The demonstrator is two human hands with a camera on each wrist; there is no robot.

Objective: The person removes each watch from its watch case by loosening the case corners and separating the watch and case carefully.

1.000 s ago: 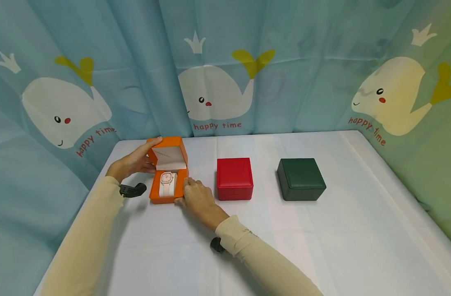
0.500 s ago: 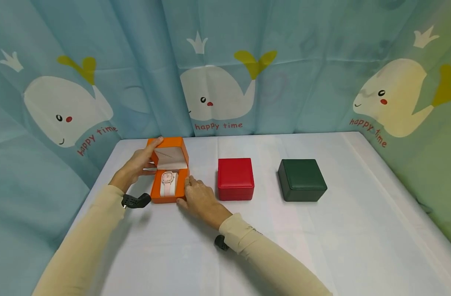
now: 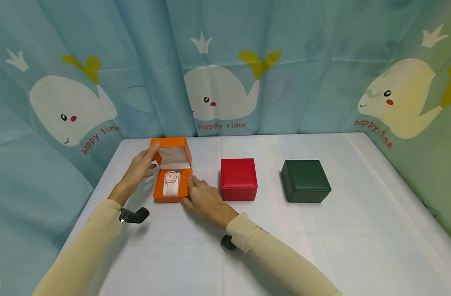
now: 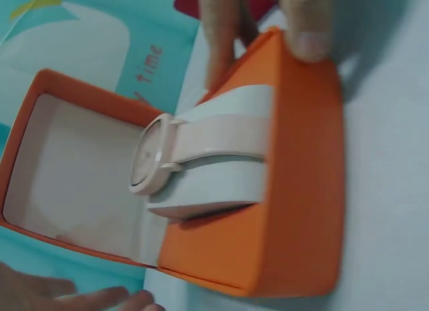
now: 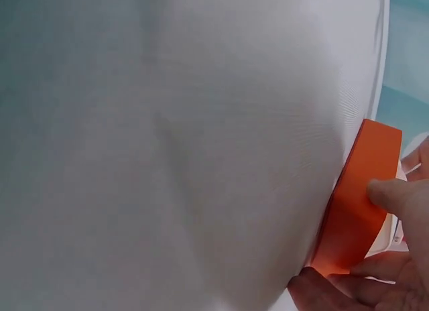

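Note:
An orange watch box [image 3: 170,200] stands on the white table at the left, its lid [image 3: 170,142] raised and the pale lining showing. Inside it, a wristwatch [image 3: 170,177] with a pale pink strap is wrapped round a white cushion [image 4: 214,187]. My right hand [image 3: 207,201] holds the box at its front right corner, the thumb on the front face and the other fingers along the right side. Beside the lid's left edge is my left hand [image 3: 137,166]; in the left wrist view its fingers [image 4: 94,299] stretch loosely, apart from the box.
A red box [image 3: 238,179] sits closed just right of my right hand. Further right stands a closed dark green box [image 3: 306,181]. Behind the table hangs a blue curtain [image 3: 303,98] with whale prints.
My left hand has come down and slightly away from the raised lid, its fingers loosening. The right hand stays on the box. The whole view has shifted slightly as the head turned.

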